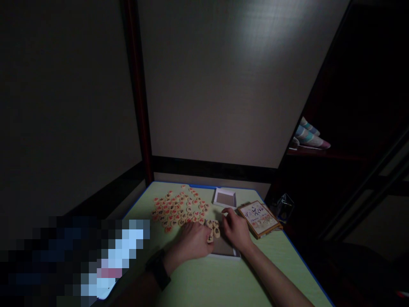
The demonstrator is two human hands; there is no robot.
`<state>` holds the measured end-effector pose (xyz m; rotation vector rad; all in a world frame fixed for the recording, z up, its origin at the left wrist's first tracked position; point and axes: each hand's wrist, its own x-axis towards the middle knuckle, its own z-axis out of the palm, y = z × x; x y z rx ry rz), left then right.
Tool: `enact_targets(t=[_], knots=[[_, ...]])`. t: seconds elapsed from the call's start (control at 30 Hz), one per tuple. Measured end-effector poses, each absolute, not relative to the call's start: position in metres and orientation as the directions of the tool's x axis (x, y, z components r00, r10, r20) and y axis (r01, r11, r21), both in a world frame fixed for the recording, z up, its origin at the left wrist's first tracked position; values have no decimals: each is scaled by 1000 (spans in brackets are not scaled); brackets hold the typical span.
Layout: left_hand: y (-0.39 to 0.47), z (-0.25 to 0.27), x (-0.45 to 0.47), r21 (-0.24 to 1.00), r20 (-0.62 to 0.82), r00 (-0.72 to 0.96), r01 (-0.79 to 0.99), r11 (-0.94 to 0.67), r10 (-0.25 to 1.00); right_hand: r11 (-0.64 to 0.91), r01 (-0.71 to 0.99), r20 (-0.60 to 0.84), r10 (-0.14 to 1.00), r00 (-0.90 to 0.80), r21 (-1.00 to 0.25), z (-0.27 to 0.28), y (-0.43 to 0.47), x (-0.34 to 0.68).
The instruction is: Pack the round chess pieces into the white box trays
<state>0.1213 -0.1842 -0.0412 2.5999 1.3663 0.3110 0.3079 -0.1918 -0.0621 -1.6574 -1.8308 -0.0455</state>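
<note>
My left hand (195,241), with a dark watch (159,269) on its wrist, reaches over the left side of a shallow box (223,249). Its fingers and thumb close around the edge of a round wooden xiangqi piece (210,236) with a black character. Beside that piece, a few more black-marked xiangqi pieces (216,232) sit in the box's far left part. My right hand (235,229) rests at the box's right side, fingers loosely bent and apart, with nothing visible in them. Many red- and black-marked pieces (174,208) lie spread over the table's left half.
A second shallow white-edged tray (225,197) lies near the table's far edge. A framed chess box cover (258,218) lies right of my right hand. The green table (179,283) has a blue rim. A clear container (284,207) stands beyond its right edge; a wall panel rises behind.
</note>
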Motion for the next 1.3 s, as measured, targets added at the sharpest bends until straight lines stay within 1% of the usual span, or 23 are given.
enact_targets(t=[0.2,0.27,0.33,0.4,0.5,0.53,0.6,0.63,0.7,0.87,0.93,1.03,1.13,1.2,1.3], knots=[[-186,-44,121,273,135,550,779,-565,824,191,896,467,884,20,-400,-62,-192,308],[-185,-41,120,295,147,532,781,-550,834,199,892,472,881,18,-406,-63,-191,309],[-180,-34,117,355,162,494,779,-517,854,205,889,483,875,21,-410,-64,-190,311],[-170,-23,108,447,193,430,762,-469,882,200,891,493,869,31,-409,-65,-189,313],[-145,-2,84,574,249,349,698,-428,903,200,890,507,861,40,-410,-65,-187,315],[-137,6,74,602,272,348,666,-441,897,203,889,513,857,41,-410,-65,-187,316],[-121,19,53,621,259,318,668,-409,912,209,888,524,851,41,-409,-65,-186,317],[-115,25,43,609,254,304,687,-396,918,212,889,528,848,39,-406,-64,-186,317],[-106,33,26,540,233,272,762,-357,934,217,890,531,847,33,-401,-64,-186,316],[-97,36,-2,249,103,295,917,-312,950,203,894,512,858,33,-399,-64,-185,317],[-97,32,-10,180,60,295,936,-301,954,202,894,515,856,37,-400,-65,-184,318],[-96,24,-20,151,-35,325,936,-317,945,209,896,533,846,35,-392,-67,-182,319],[-93,13,-26,148,-123,351,931,-333,928,217,903,549,835,25,-371,-69,-181,319],[-90,6,-28,151,-153,358,930,-337,921,233,904,558,830,8,-359,-70,-181,318],[-90,-2,-29,161,-159,376,922,-352,913,254,901,564,826,-12,-353,-70,-181,318]])
